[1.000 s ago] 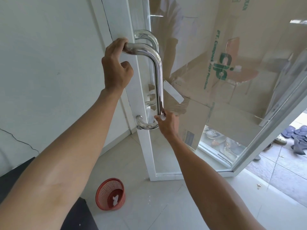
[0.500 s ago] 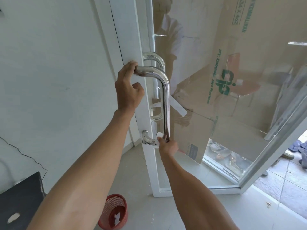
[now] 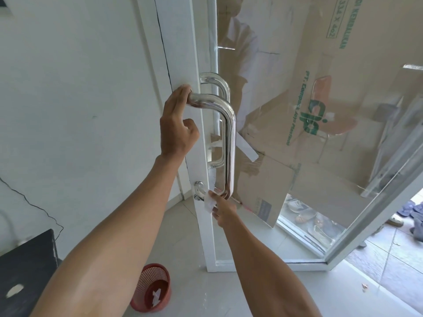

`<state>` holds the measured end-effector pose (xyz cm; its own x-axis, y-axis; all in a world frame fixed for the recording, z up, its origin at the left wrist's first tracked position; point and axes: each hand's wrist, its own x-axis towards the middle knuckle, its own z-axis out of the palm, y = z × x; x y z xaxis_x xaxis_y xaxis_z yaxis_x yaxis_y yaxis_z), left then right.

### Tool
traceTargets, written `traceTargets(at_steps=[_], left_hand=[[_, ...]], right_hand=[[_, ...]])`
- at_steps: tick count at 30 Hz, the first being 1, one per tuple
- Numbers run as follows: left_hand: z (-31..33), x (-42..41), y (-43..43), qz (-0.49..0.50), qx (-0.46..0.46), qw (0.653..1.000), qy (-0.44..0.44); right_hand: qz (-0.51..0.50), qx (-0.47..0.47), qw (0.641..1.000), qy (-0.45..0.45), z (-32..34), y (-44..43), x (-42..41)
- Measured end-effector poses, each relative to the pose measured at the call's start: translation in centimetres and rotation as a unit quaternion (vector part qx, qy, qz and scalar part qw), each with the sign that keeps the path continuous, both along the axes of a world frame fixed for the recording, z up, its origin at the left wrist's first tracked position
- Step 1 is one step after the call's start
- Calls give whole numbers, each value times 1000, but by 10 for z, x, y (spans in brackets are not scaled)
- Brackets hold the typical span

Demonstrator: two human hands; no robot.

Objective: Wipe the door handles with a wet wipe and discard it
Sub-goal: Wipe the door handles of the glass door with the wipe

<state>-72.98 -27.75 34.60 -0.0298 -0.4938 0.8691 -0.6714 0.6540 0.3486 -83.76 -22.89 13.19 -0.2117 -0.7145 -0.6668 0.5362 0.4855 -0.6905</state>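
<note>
While the left hand (image 3: 176,124) grips one of two door handles (image 3: 230,143), the right hand (image 3: 223,210) pinches one wet wipe (image 3: 209,202).

Chrome handle (image 3: 230,143), white wipe (image 3: 209,200), red basket (image 3: 152,286)

Both forearms are bare to the frame edge, and the hands (image 3: 177,124) carry no gloves, rings or watch.
</note>
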Motion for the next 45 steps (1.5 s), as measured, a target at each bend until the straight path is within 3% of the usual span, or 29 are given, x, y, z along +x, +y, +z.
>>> traceTargets(at_steps=[19, 23, 31, 39, 45], left_hand=[[-24, -10, 20, 50, 58, 997, 14], [-65, -15, 41, 99, 151, 982, 47], [-158, -17, 71, 54, 399, 915, -37], [-181, -23, 83, 34, 475, 878, -53], [-190, -25, 86, 33, 515, 856, -6]], right_hand=[[140, -28, 985, 93, 23, 8, -32], [141, -33, 984, 104, 24, 7, -35], [133, -34, 985, 103, 26, 7, -39], [132, -35, 984, 112, 29, 7, -40], [137, -25, 981, 137, 30, 7, -41]])
